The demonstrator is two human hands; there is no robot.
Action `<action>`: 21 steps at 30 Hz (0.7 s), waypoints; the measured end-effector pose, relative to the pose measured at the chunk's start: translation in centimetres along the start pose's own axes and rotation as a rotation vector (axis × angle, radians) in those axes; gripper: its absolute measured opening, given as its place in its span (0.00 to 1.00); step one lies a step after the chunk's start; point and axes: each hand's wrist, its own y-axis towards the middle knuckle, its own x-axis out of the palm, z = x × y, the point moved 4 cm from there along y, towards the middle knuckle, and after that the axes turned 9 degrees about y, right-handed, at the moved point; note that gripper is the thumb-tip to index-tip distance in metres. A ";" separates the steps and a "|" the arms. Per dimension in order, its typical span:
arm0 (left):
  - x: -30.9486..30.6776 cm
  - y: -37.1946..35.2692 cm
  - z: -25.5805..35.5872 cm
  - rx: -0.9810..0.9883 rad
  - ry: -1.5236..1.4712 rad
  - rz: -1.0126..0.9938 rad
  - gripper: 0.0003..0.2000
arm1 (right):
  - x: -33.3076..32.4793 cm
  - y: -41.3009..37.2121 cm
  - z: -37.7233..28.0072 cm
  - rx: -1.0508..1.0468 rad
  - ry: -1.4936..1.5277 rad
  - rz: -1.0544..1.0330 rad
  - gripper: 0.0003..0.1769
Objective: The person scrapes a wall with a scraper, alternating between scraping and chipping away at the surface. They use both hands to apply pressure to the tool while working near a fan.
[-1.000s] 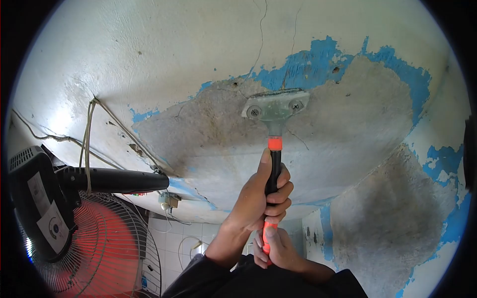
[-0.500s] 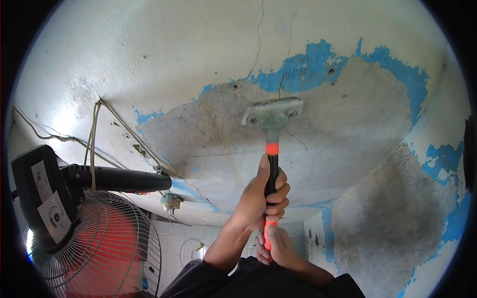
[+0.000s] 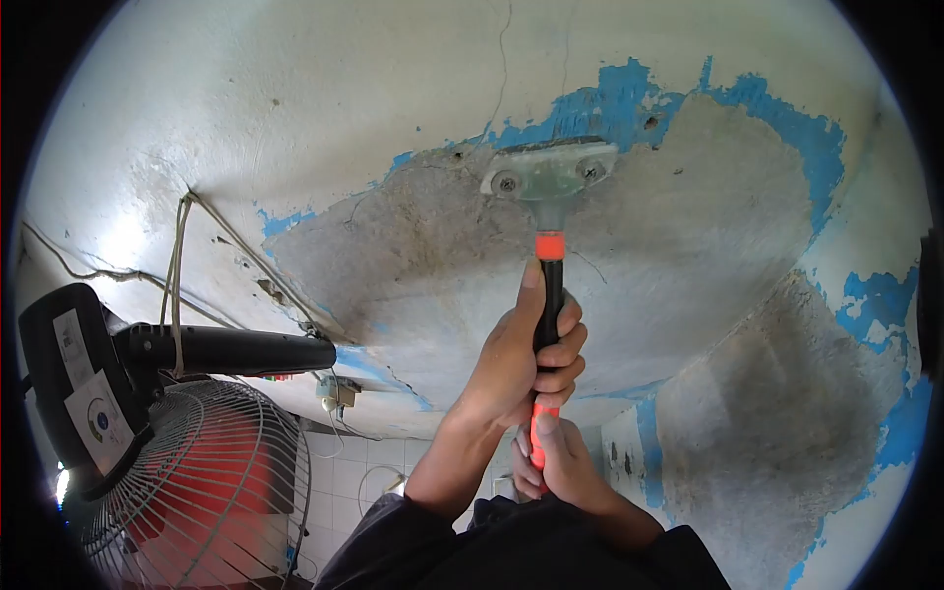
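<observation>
Both my hands grip a long-handled scraper (image 3: 553,246), which has a black and orange handle and a wide pale head with two screws. My left hand (image 3: 511,359) is wrapped around the black middle of the handle, thumb pointing up along it. Lower down, my right hand (image 3: 560,462) closes around the orange end. The scraper's blade edge lies at the border between bare grey plaster (image 3: 433,226) and a strip of blue paint (image 3: 610,103) on the cracked, off-white surface (image 3: 324,79).
At left, a fan (image 3: 216,472) with a wire cage and red blades hangs by a cord (image 3: 175,275) tied around its black pole (image 3: 236,351). A small electrical box (image 3: 336,390) sits behind it. Another peeled grey patch (image 3: 777,403) is at right.
Both hands have pushed the scraper upward and slightly right, bringing its head from the grey plaster to the blue paint edge. The grip stays the same.
</observation>
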 end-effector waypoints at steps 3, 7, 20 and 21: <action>-0.5 -0.5 -1.1 -0.028 -0.033 0.019 0.28 | -0.4 -0.6 1.4 0.012 -0.012 -0.018 0.32; -1.0 -0.5 -2.3 -0.056 -0.038 0.006 0.28 | -1.1 -0.9 1.6 0.046 -0.032 -0.007 0.32; 0.4 0.5 -0.6 -0.009 -0.019 -0.026 0.27 | -1.1 -0.5 -0.1 0.009 0.041 -0.005 0.24; 0.9 0.7 0.0 0.005 -0.007 -0.029 0.27 | -0.9 -0.4 -0.8 -0.006 0.046 -0.012 0.24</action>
